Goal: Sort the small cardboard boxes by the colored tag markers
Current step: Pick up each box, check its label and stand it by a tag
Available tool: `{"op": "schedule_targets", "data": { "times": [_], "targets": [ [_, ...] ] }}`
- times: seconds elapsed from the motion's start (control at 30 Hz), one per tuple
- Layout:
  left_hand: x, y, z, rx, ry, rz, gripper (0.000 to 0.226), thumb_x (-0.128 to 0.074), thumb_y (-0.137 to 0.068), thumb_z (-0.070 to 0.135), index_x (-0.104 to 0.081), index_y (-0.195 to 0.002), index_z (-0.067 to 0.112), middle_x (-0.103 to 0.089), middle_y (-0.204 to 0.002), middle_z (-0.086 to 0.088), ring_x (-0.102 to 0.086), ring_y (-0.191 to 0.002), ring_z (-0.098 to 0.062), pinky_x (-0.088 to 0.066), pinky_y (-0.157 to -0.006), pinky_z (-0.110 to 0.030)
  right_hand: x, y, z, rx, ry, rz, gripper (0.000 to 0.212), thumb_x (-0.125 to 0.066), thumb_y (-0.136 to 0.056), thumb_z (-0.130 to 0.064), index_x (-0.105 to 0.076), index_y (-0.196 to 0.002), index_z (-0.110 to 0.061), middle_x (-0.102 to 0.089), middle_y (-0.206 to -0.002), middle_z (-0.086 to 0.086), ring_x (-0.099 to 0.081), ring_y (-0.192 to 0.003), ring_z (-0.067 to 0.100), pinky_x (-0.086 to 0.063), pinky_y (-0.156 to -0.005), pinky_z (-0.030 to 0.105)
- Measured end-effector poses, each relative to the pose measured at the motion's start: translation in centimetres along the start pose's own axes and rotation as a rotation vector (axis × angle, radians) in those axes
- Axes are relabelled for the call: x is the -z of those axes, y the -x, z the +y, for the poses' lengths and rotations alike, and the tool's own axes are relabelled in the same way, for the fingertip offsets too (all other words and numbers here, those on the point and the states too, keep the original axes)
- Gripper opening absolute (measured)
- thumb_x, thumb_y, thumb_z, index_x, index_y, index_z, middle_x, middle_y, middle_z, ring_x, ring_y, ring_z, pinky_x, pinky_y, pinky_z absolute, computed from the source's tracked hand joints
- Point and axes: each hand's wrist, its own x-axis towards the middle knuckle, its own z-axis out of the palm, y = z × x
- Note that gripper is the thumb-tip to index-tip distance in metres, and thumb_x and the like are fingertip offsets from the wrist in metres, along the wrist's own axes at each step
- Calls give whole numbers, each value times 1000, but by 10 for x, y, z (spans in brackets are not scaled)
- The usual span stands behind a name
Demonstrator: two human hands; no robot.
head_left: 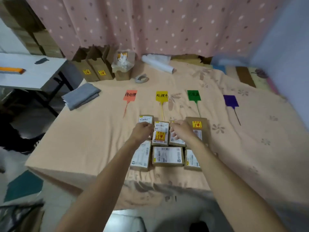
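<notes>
Cardboard boxes (168,155) sit bunched in 2 rough rows on the peach cloth (83,139) over the table, just below the tags. L to R: a folded grey cloth (82,96) lies at the far-left edge. Tall brown cartons (93,69) w/ yellow stickers stand at the back. The red tag (130,95) comes next, then the yellow tag (161,96), its tail reaching the back row. The left hand (143,131) is curled at the left edge of the centre box (161,133), which has a yellow sticker. The right hand (181,131) is curled at its right edge, so both hands grip that box btwn them. The green tag (193,95) has its tail running to the right-end box (197,125). The purple tag (231,100) lies furthest right, apart from the boxes.
</notes>
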Motion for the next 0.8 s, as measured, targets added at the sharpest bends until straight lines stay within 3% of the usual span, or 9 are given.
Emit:
{"op": "schedule_targets", "data": {
  "times": [0.07, 0.13, 0.33, 0.47, 0.53, 0.63, 0.7, 0.8],
  "targets": [
    [16, 7, -5, -2, -7, -12, 27, -52, -99, 21, -74, -108, 8, -73, -97, -7, -68, -79, -22, -53, -76, -36, -13, 12, 0, -2, 14, 7, 25, -51, -96, -28, -70, -105, -15, -76, -91, 7, -69, -76, 22, -64, -76, 43],
    [26, 13, -10, -13, 1, -13, 26, -52, -99, 21, -74, -107, 12, -70, -96, -6, -66, -76, -21, -49, -69, -30, -24, 26, 3, -28, 28, -14, 24, -51, -96, -30, -70, -99, -16, -76, -95, 10, -69, -77, 22, -61, -85, 49],
    [35, 30, -42, 40, 20, -9, 22, -54, -99, 20, -75, -98, 14, -69, -90, -6, -63, -73, -21, -48, -72, -33, -55, 50, 22, -56, 64, -108, 29, -48, -104, -24, -66, -114, -4, -72, -105, 14, -66, -79, 20, -59, -78, 40],
    [38, 48, -66, 114, 8, 57, 21, -55, -99, 21, -72, -104, 13, -70, -93, -7, -63, -75, -22, -49, -70, -32, -83, 56, 37, -61, 74, -153, 35, -47, -101, -23, -64, -118, 3, -70, -93, 8, -64, -74, 20, -56, -72, 43],
    [40, 54, -79, 158, -37, 77, 20, -55, -97, 19, -68, -110, 12, -71, -104, -11, -66, -87, -27, -50, -73, -32, -96, 66, 39, -68, 80, -188, 36, -47, -99, -25, -65, -119, -1, -71, -95, 4, -68, -80, 21, -58, -77, 40],
    [40, 62, -98, 209, -162, 59, 34, -55, -95, 18, -62, -127, 9, -70, -120, -14, -65, -99, -28, -49, -81, -32, -115, 81, 45, -81, 172, -237, 31, -43, -97, -25, -67, -112, -11, -72, -104, 11, -71, -96, 28, -59, -92, 50],
    [39, 66, -107, 207, -248, 23, 38, -53, -97, 17, -59, -134, 8, -71, -121, -14, -66, -99, -26, -50, -82, -29, -128, 86, 47, -70, 259, -242, 32, -43, -98, -21, -66, -108, -2, -71, -105, 19, -70, -97, 33, -56, -83, 44],
    [33, 67, -118, 157, -411, -35, 44, -51, -99, 26, -52, -140, 11, -69, -128, -15, -66, -114, -33, -51, -95, -35, -142, 89, 48, -43, 387, -203, 20, -43, -102, -22, -57, -95, -9, -62, -89, 9, -65, -90, 30, -40, -64, 35]
  ]
}}
